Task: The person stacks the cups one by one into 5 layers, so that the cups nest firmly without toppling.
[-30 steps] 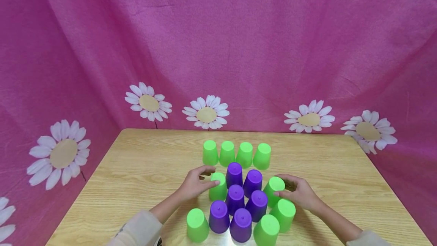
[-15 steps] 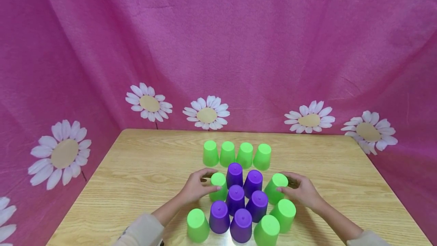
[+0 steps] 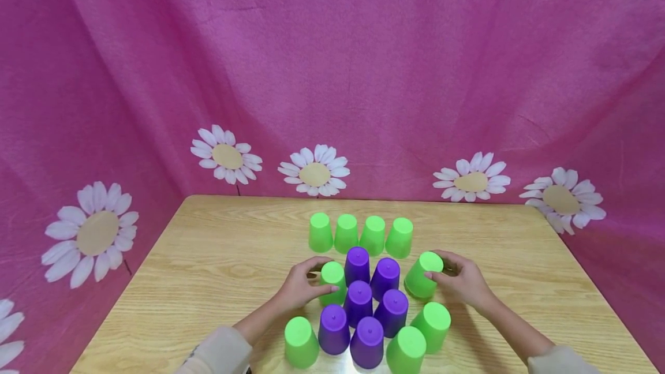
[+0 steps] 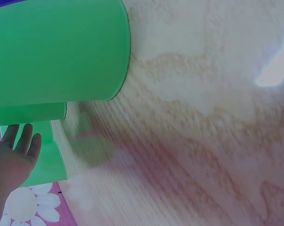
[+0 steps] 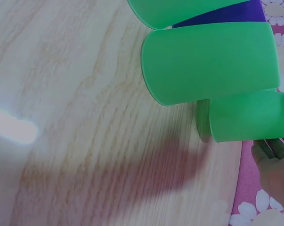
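In the head view my left hand (image 3: 297, 287) has its thumb and fingers around an upside-down green cup (image 3: 331, 291) at the left of the purple cups. My right hand (image 3: 464, 283) holds another upside-down green cup (image 3: 422, 276) by its upper part, thumb in front and fingers behind. That cup leans a little, apart from its neighbours. In the right wrist view a gap and a reflection show beside the rim of the held cup (image 5: 250, 117), which seems just off the table. Between my hands several purple cups (image 3: 359, 302) stand upside down in a cluster.
At the back, several green cups (image 3: 346, 234) form a row. Nearer stand a green cup (image 3: 301, 344) at left and two more, a front one (image 3: 405, 352) and a side one (image 3: 433, 326), at right. The wooden table (image 3: 234, 235) meets a pink flowered cloth (image 3: 384, 91).
My right hand has moved away and to the right with its green cup, out from beside the purple cups. My left hand has closed slightly nearer its cup, which stays about in place.
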A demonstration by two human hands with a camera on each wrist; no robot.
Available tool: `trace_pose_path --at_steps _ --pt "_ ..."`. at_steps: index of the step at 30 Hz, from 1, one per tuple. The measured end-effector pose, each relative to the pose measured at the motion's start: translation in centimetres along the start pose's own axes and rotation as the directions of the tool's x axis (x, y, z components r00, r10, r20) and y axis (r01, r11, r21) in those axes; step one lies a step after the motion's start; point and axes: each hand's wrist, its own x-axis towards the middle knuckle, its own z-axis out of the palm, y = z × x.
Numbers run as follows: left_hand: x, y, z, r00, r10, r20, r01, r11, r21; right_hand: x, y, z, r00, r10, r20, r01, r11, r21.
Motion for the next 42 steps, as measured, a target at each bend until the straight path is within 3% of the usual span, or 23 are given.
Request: trace_pose_path --at_steps 10,26,38,42 --pt "-0.2 0.1 0.1 1.0 -0.009 -0.006 0.008 0.999 -0.04 0.8 -0.1 -0.1 0.998 0.053 -0.035 -0.054 0.998 -0.028" --pt "-0.3 -0.2 0.1 1.0 -0.015 0.011 0.016 1.0 -0.006 2.8 0.3 -1.0 0.989 0.123 -0.087 -0.13 0.988 -0.079" --pt "-0.2 -0.4 0.1 1.0 -0.027 -0.002 0.027 0.999 -0.033 4.9 1.1 -1.2 0.989 0.119 -0.091 -0.131 0.981 -0.142" --pt "-0.3 0.3 0.0 1.0 -0.025 0.003 0.025 0.999 -0.046 5.3 1.4 -1.3 0.987 0.129 -0.095 -0.143 0.978 -0.155"
